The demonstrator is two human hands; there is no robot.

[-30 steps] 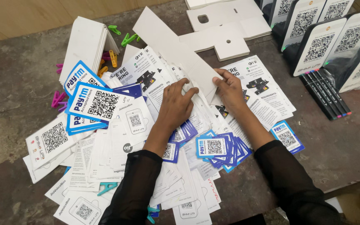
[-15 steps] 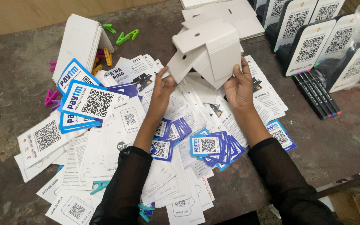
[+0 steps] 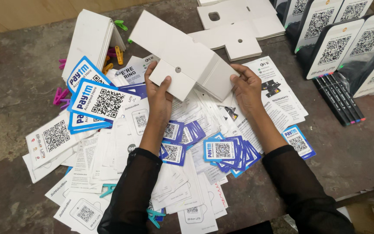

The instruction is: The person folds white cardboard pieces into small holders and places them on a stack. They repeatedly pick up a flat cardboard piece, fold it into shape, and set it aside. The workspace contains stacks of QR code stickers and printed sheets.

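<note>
since the earlier frame the white card blank (image 3: 187, 65) has dropped lower; left hand (image 3: 159, 93) and right hand (image 3: 246, 86) fingers clamped on its folds above the worktop (image 3: 356, 151); folding step, next likely creasing the flap.

White cardboard cutout (image 3: 182, 65) now lifted, half-folded (off the pile)

Two hands (image 3: 159, 93) are showing. Five black stands (image 3: 332, 47) are standing at the upper right, several black pens (image 3: 338, 99) are lying beside them, and two teal clips (image 3: 109, 189) are lying low.
</note>
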